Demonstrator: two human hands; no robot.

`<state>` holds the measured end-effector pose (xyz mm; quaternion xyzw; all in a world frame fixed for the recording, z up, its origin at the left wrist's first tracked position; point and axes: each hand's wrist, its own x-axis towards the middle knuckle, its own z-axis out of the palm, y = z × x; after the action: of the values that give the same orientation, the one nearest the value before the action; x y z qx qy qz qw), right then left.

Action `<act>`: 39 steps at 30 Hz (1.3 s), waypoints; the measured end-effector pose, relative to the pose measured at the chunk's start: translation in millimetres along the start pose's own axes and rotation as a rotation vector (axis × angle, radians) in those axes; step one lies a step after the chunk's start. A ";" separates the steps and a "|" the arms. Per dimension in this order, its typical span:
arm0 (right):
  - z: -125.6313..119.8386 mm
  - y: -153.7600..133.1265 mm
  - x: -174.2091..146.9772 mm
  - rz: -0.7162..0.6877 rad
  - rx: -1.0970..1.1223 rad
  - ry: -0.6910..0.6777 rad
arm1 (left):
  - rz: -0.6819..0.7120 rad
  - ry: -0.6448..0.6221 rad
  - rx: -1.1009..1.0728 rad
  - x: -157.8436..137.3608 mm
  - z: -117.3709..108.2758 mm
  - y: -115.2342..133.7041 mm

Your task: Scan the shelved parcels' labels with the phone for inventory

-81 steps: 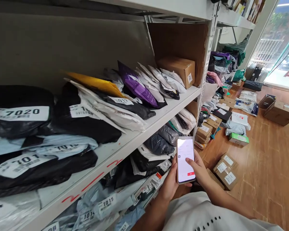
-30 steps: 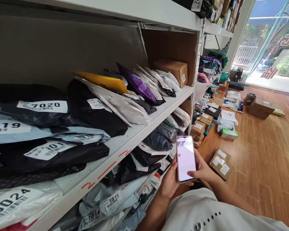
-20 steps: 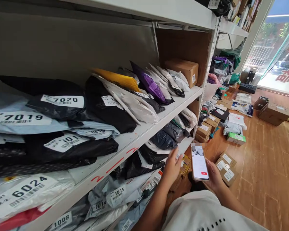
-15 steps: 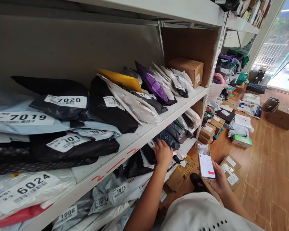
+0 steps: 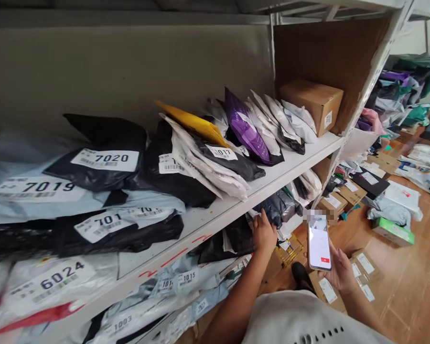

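Observation:
My left hand [image 5: 265,234] reaches to the lower shelf. Its partly bent fingers rest against the dark plastic mailer bags [image 5: 270,206], apparently not closed around any of them. Black bags [image 5: 238,234] lie just left of that hand. In my right hand [image 5: 340,270] is a smartphone [image 5: 318,243], held upright, its lit screen showing a white page with a red button. On the shelf above stand a purple mailer [image 5: 249,131], a yellow mailer [image 5: 193,122], white mailers [image 5: 204,165] and a black bag labelled 7020 [image 5: 107,160].
The white shelf edge [image 5: 272,184] runs diagonally above my left hand. A cardboard box [image 5: 311,102] stands at that shelf's far end. Several parcels lie on the wooden floor [image 5: 412,282] at right, among them a green box [image 5: 394,231]. Labelled cartons [image 5: 365,263] sit beside my right hand.
The view has swung left and closer to the shelf, so its contents appear farther right. My left hand stays by the dark bags on the lower shelf. The phone remains in my right hand.

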<state>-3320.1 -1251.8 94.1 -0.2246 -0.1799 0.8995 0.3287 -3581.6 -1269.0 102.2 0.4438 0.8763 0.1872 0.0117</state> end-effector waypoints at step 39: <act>57.7 -25.2 73.0 0.298 -0.307 -0.260 | -0.612 0.619 -0.246 -29.3 2.6 -83.5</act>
<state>-3387.3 -1194.8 133.2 -0.1784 -0.3200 0.9215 0.1285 -3627.9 -1335.9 67.3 0.0826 0.9006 0.4018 -0.1436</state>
